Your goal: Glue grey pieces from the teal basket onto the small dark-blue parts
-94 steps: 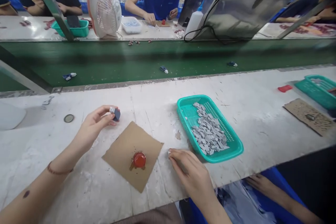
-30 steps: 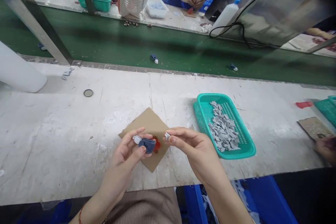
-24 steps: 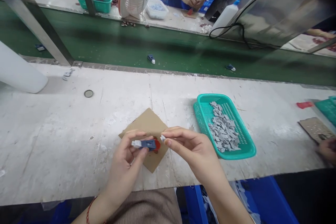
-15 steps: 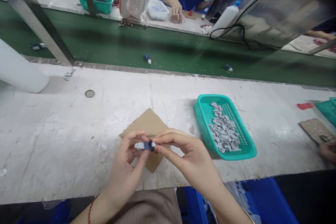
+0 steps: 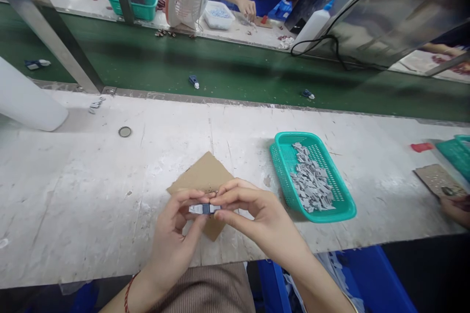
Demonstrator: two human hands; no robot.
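A small blue and light grey plastic part (image 5: 206, 209) is held level between both hands, above a brown cardboard piece (image 5: 205, 173). My left hand (image 5: 178, 230) is closed on its left, light grey end, thumb below and fingers above. The thumb and fingertips of my right hand (image 5: 253, 208) pinch its right end, which they partly cover. To the right of my hands stands a green basket (image 5: 279, 171) holding several small grey pieces (image 5: 314, 181).
Beyond the white table (image 5: 91, 195) runs a green conveyor (image 5: 147, 68) carrying blue and white parts (image 5: 194, 82). A bottle cap (image 5: 125, 131) and a white cylinder (image 5: 25, 95) lie left. Another person's hand (image 5: 455, 209) is at the right edge beside cardboard.
The held part has turned slightly, and its right end now shows grey in line with the blue middle. Parts on the conveyor have shifted left. Across it, a person's hand has moved.
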